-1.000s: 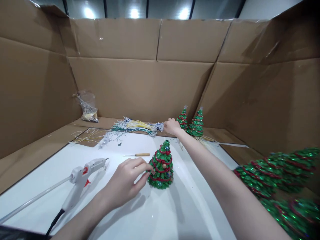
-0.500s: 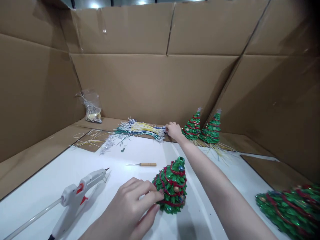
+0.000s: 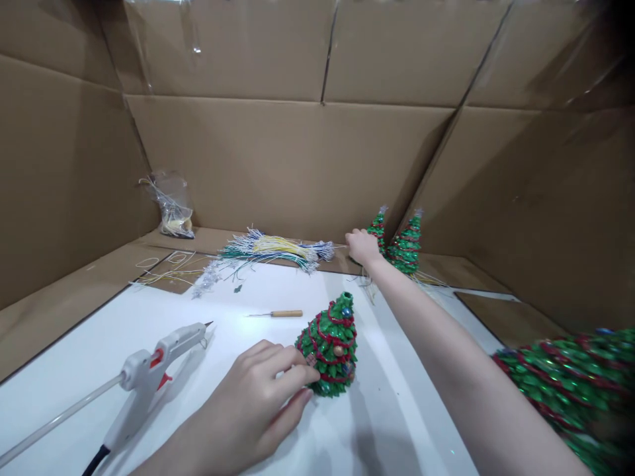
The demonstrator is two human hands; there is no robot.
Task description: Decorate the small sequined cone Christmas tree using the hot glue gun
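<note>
While our left hand (image 3: pixel 265 395) pinched the green tree (image 3: pixel 335 338) low, likely its surest hold, it looked light! Our right hand (image 3: pixel 364 247) apparently pinched a strand (image 3: pixel 340 246).

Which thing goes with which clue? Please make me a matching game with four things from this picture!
Things:
1. glue gun
2. poking tool
3. middle tree
4. plastic bag

Clues:
A. see-through, near the far left corner
B. green with red trim, touched by the left hand
C. light brown at one end, thin at the other
D. white with bits of red

Right pairs: 1-D, 2-C, 3-B, 4-A.
</note>
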